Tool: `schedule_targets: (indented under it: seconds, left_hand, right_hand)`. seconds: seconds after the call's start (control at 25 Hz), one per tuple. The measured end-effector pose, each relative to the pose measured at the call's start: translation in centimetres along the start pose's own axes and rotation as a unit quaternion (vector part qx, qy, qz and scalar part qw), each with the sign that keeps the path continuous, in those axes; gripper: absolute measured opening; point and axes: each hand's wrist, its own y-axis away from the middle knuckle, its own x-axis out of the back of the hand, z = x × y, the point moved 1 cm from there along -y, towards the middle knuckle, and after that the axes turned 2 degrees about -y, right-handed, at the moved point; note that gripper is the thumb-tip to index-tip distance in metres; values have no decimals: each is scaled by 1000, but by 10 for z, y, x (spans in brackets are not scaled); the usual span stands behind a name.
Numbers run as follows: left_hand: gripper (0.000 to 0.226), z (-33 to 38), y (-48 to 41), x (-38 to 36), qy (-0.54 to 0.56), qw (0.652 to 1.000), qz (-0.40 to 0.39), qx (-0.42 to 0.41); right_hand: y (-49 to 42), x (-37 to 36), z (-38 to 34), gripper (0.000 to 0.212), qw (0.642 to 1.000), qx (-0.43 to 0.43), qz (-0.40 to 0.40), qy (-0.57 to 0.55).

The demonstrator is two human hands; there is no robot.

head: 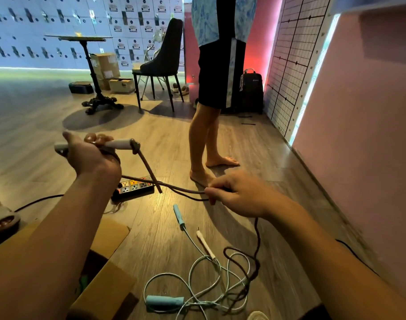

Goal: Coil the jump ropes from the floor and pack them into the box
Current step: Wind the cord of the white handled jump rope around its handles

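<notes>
At the far left a sandalled foot (3,221) rests on the wooden floor (165,139), and beside it, in the lower left corner, the cardboard box (105,287) stands with its flaps spread open; the interior is dark and mostly hidden by the left forearm, with only a small green scrap showing inside, too unclear to identify. Above the box, the left hand (91,155) is raised and closed around a pale grey handle (119,144) of the dark jump rope (151,174), a few turns of cord gathered in the palm. From the handle's end the cord runs down and right, crossing over a black power strip (134,187) that lies on the floor, to the right hand (239,195), whose fingers are pinched on the cord. The two hands are well apart, the cord stretched between them. Below the right hand the dark cord drops to the floor and loops into a loose tangle with a light blue jump rope (197,273), whose two blue handles lie apart, one near the power strip and one at the bottom edge (165,302). A slim white handle (205,243) lies between them. Behind, a second person's bare legs (204,139) stand on the floor, with a dark chair (162,58) and a pedestal bench (82,39) farther back left.
</notes>
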Motion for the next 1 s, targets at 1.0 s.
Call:
schedule_targets:
  seconds: [1.0]
  left_hand:
    - [51,-55,111,-18,-202,687,-502,485]
  right_hand:
    - [-15,4,12,33,924,45,337,-174]
